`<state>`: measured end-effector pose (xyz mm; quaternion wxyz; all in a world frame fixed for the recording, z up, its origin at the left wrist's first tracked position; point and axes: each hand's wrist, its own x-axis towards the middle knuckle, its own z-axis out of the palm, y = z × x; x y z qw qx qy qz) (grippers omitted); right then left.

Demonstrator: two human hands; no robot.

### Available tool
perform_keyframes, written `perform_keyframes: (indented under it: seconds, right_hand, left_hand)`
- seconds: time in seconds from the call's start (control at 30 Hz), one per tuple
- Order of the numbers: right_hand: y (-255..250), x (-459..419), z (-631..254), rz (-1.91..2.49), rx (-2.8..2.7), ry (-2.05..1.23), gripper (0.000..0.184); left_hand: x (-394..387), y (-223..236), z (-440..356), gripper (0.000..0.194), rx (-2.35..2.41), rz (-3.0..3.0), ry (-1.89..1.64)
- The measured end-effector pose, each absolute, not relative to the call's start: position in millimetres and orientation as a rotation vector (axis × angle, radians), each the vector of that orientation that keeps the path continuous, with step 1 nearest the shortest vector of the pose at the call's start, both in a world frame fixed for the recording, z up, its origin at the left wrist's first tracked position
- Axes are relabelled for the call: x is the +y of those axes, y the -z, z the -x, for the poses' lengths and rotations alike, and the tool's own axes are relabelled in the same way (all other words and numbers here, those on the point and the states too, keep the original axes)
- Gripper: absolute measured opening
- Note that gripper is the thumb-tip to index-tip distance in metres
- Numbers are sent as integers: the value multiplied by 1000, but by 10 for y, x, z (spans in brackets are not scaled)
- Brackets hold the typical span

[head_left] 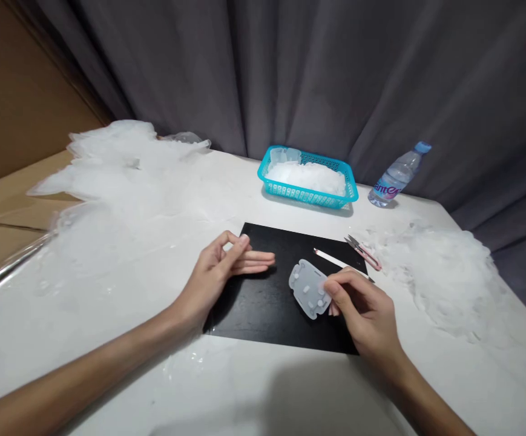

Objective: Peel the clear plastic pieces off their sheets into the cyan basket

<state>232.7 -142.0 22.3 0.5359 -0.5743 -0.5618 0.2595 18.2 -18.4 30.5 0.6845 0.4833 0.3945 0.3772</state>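
Note:
My right hand [366,312] pinches a flat translucent plastic part [309,289] by its right edge, thumb on top. The part has rounded, notched edges and small raised bumps, and is held tilted over a black mat [258,318]. My left hand [226,263] is over the mat's left side, open, with several fingers stretched toward the part but apart from it. Its index finger is bent near the thumb, and I see nothing held there. Just beyond my right hand lies a slim white-handled tool [335,260], its near end partly hidden by that hand.
Pink-handled thread snips [363,252] lie at the mat's far right corner. Behind stands a turquoise basket [308,197] holding whitish translucent pieces. A water bottle [399,177] stands right of it. Piles of translucent pieces lie at left [121,163] and right [453,272] on the white table [226,387].

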Motion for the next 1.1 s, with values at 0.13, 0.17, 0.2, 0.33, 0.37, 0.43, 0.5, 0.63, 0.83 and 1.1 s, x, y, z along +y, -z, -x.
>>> perform_keyframes:
  seconds: [0.13,0.17,0.2,0.33,0.37,0.43,0.5,0.63,0.83,1.1]
  right_hand:
    - [-235,-1422,-2349,1372,-1306,-664,23]
    - [-242,-1422,-2356,1364,-1298,-678,24]
    - [-250,-1420,-2363,1355,-1289,-696,24]
    - [-259,-1377,-2389,1335,-1237,-790,26]
    - [-245,-1361,-2393,1334,-1225,-814,28]
    - [-189,-1327,-2395,1325,-1193,-867,31]
    - [-108,-1289,-2401,1313,-1140,-917,34]
    - [26,-1101,-2500,1300,-1035,-891,38]
    - [-140,-311,-2946,1282,-1020,-661,47]
    - [-451,746,-3396,1346,-1075,-478,36]
  left_hand:
    - [52,-316,-28,46,1066,-1244,-960]
    - [107,-336,19,52,1123,-1350,-937]
    - [161,-360,66,57,1189,-1485,-901]
    - [366,-459,248,47,1380,-2068,-803]
    - [418,-473,293,37,1414,-2177,-819]
    - [528,-473,384,29,1446,-2343,-863]
    - [647,-434,475,31,1449,-2467,-872]
    - [856,-286,624,42,1453,-2689,-745]
    - [942,-162,727,51,1356,-2827,-564]
    - [929,-151,758,48,1373,-2924,-525]
